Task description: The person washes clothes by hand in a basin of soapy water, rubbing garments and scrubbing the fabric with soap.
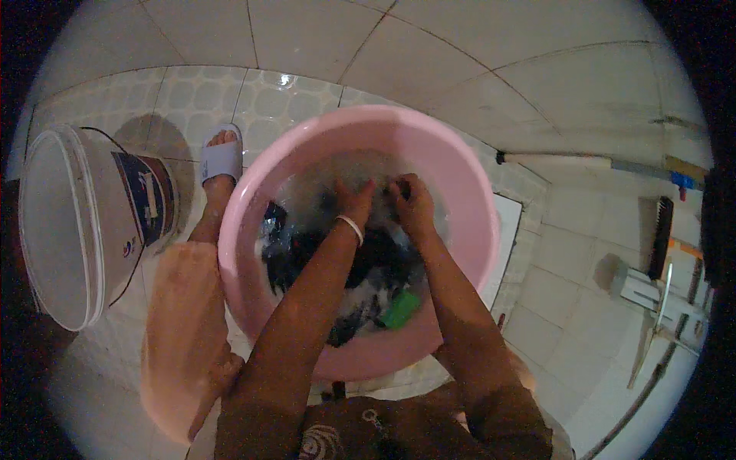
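A large pink basin [479, 207] stands on the floor between my legs, holding cloudy, sudsy water. Dark wet laundry [376, 257] lies in it, partly under the water. My left hand [354, 202], with a white band on its wrist, is at the far part of the water with thumb and fingers apart; some fingertips are hard to see. Close beside it, my right hand [414, 203] has its fingers curled round something dark and small that I cannot make out. A green block-shaped thing [399, 310] sits near the basin's near side, below my right forearm.
A white bucket [115, 222] with a dark label leans or lies at the left, its mouth toward the left. My slippered foot [221, 157] is beside the basin. Tiled wall [307, 38] rises behind. A long-handled pole [567, 159] and a brush [661, 238] are at the right.
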`<state>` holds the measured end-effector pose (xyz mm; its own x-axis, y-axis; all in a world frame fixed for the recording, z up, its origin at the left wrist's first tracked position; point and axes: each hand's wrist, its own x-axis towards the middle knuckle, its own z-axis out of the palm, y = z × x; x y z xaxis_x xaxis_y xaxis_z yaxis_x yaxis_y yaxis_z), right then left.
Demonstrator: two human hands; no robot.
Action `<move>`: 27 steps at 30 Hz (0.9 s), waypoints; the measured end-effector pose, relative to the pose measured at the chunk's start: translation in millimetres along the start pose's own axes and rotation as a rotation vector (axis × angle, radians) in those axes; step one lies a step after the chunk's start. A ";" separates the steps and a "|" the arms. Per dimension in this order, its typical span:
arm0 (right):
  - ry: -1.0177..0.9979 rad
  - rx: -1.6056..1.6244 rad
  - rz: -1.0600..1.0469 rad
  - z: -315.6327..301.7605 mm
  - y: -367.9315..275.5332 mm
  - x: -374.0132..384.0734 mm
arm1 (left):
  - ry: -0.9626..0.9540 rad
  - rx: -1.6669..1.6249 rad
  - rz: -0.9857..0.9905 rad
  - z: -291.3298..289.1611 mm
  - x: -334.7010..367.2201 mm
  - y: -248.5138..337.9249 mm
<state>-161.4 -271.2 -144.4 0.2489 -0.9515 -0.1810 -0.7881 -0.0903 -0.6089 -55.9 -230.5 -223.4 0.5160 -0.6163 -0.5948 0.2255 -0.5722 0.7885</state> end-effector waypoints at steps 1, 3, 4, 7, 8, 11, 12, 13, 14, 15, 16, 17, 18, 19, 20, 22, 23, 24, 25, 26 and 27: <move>0.004 0.001 -0.008 -12.1 -25.6 -10.2 | -0.367 -0.484 -0.304 -8.8 -1.4 5.4; -0.055 -0.138 -0.181 -36.6 -74.2 -46.0 | -0.757 -0.967 -0.598 -19.5 -20.1 27.6; -0.029 -0.163 -0.173 -54.5 -86.4 -65.6 | -0.773 -0.891 -0.579 -22.1 -41.1 55.6; 0.106 -0.470 -0.599 -76.4 -127.5 -105.7 | -0.751 -0.832 -0.499 -46.4 -77.0 69.0; 0.050 -0.326 -0.442 -87.3 -136.5 -112.6 | -0.742 -0.852 -0.473 -51.7 -88.7 63.8; 0.003 -0.186 -0.175 -107.5 -146.5 -119.3 | -0.781 -0.873 -0.441 -66.0 -122.0 33.4; 0.006 -0.196 -0.053 -113.0 -149.1 -118.1 | -0.927 -0.918 -0.541 -78.3 -131.4 31.5; 0.017 -0.192 -0.053 -113.0 -147.2 -116.3 | -0.934 -0.909 -0.536 -87.2 -146.4 28.2; -0.027 -0.166 -0.029 -114.1 -131.3 -112.6 | -1.000 -0.911 -0.602 -103.9 -180.6 61.3; -0.084 -0.129 -0.029 -109.9 -120.3 -109.8 | -1.042 -0.921 -0.651 -119.1 -204.7 80.9; -0.076 -0.121 -0.037 -101.1 -104.3 -109.1 | -1.043 -0.912 -0.638 -121.2 -214.2 74.9; -0.209 -0.016 -0.007 -90.1 -84.7 -108.5 | -1.046 -0.797 -0.534 -121.8 -221.9 65.3; -0.343 0.085 0.025 -84.5 -71.7 -109.3 | -1.048 -0.683 -0.433 -122.0 -229.0 59.7; -0.342 0.093 0.018 -79.7 -66.0 -120.3 | -1.042 -0.677 -0.427 -126.2 -237.6 58.5; -0.275 0.528 0.203 -73.4 -61.5 -138.7 | -1.002 -0.754 -0.512 -131.1 -244.7 59.2; -0.190 0.959 0.386 -61.1 -47.1 -175.6 | -0.971 -0.828 -0.594 -130.9 -252.9 51.9; -0.184 1.301 0.357 -47.2 -41.4 -195.2 | -1.032 -1.004 -0.730 -128.1 -252.6 39.6; -0.168 1.644 0.326 -40.5 -49.8 -208.3 | -1.086 -1.178 -0.878 -127.6 -256.0 35.2; -0.164 1.650 0.330 -37.6 -57.0 -216.6 | -1.083 -1.172 -0.884 -127.2 -260.2 30.2; -0.212 1.738 0.323 -45.5 -88.6 -227.4 | -0.994 -1.163 -0.869 -129.7 -265.2 29.3; -0.252 1.824 0.312 -53.4 -104.1 -236.5 | -0.912 -1.149 -0.856 -129.9 -272.0 28.0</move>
<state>-168.2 -52.5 3.0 0.4336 -0.7938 -0.4264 0.6390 0.6045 -0.4756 -82.5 -8.6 -19.3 -0.5778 -0.6839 -0.4454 0.8161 -0.4759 -0.3280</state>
